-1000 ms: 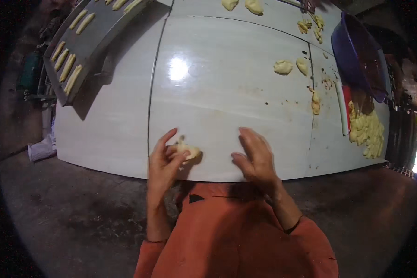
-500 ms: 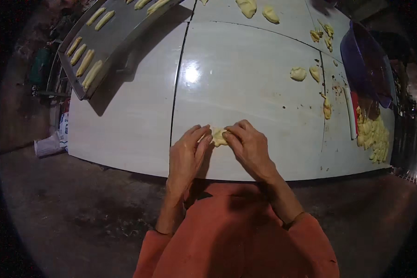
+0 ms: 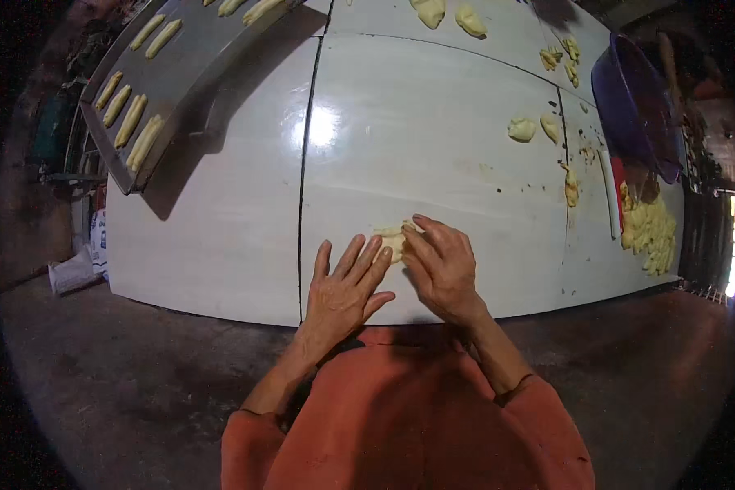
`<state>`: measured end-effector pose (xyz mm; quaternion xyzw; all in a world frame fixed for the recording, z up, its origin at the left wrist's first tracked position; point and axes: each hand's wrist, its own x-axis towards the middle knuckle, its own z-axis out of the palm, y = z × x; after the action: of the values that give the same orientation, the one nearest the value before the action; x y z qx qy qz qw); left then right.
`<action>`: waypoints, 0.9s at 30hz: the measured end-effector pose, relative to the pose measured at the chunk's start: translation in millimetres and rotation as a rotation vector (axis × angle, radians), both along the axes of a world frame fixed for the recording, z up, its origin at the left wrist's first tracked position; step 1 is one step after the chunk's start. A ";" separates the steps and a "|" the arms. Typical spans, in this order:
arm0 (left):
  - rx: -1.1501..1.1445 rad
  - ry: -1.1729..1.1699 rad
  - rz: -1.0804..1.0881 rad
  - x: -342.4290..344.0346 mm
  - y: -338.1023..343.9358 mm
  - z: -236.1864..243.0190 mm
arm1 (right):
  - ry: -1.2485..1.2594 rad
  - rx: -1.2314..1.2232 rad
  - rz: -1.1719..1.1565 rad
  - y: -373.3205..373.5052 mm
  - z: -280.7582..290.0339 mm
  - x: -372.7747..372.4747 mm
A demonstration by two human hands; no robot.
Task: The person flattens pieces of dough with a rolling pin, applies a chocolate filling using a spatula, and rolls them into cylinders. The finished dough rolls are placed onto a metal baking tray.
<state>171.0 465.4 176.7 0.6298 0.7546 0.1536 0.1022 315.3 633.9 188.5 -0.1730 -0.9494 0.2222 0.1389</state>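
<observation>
A small flattened piece of pale yellow dough [image 3: 393, 243] lies on the white tabletop [image 3: 433, 122] near its front edge. My left hand [image 3: 343, 290] is spread open with the palm down, its fingertips resting at the dough's left side. From the right, my right hand [image 3: 443, 269] bends its fingers over the dough's upper right edge and pinches it. The dough's far edge looks raised or folded over, and part of the piece is covered by my fingers.
At the far left a metal tray [image 3: 189, 69] holds several dough sticks [image 3: 143, 141]. Dough lumps [image 3: 522, 129] and scraps lie to the right. Beside a purple basin [image 3: 629, 106] are a red-and-white tool [image 3: 611, 194] and a heap of dough pieces [image 3: 649, 233].
My left hand has gone from pinching the dough to lying flat with fingers spread. My right fingers have shifted to the dough's far edge. The view has moved slightly.
</observation>
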 end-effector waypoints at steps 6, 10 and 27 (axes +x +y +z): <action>-0.028 -0.061 -0.084 -7.0 6.5 5.2 | -0.253 0.047 0.072 4.1 -3.6 10.2; 0.011 -0.048 -0.058 -6.8 24.8 3.8 | -0.271 0.002 0.058 -13.7 -25.9 27.9; -0.237 0.001 0.056 24.8 18.4 8.7 | -0.312 0.321 -0.939 263.1 -40.7 270.3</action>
<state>195.7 483.8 185.4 0.5922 0.7847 0.0655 0.1713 585.6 897.0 147.8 -0.5878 -0.8011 -0.0410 0.1052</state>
